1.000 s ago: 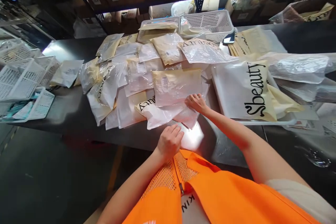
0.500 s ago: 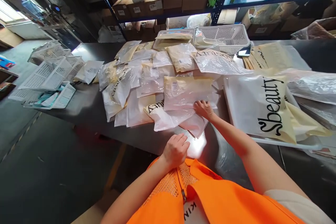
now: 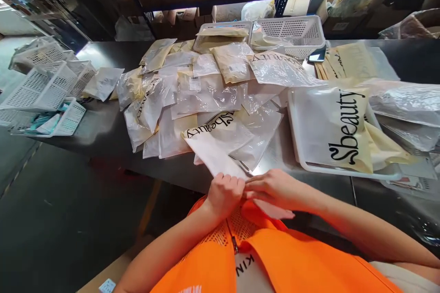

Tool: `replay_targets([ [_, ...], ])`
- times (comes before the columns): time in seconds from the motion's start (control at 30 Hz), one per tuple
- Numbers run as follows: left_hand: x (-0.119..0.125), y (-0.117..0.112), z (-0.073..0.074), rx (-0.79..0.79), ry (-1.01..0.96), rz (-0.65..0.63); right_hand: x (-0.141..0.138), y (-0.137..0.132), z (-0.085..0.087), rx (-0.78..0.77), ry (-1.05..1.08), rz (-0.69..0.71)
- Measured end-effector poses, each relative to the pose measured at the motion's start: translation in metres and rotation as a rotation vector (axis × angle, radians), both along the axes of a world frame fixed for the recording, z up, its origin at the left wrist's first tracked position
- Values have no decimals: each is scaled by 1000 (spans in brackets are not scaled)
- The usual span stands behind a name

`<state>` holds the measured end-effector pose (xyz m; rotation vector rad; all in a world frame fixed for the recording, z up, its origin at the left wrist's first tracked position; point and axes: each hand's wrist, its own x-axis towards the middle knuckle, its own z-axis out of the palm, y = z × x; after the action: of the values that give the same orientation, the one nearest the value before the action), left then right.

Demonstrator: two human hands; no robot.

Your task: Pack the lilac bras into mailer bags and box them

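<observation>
White mesh baskets [image 3: 41,87] sit far left on the steel tabletop [image 3: 103,126], with a heap of clear poly bags [image 3: 206,96] mid-table. At the near edge my left hand [image 3: 224,193] and right hand [image 3: 275,187] meet, both hands pinching a flat white pouch [image 3: 215,160] that slants up toward the heap. Off right is the tray [image 3: 309,128] holding the Sbeauty bag [image 3: 343,128].
</observation>
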<state>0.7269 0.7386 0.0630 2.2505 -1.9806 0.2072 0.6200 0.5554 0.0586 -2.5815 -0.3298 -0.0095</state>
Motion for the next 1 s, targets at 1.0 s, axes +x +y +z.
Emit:
replay_targets([
  [1.0, -37, 56, 56, 449, 970, 88, 184, -72, -35, -355, 270, -707],
])
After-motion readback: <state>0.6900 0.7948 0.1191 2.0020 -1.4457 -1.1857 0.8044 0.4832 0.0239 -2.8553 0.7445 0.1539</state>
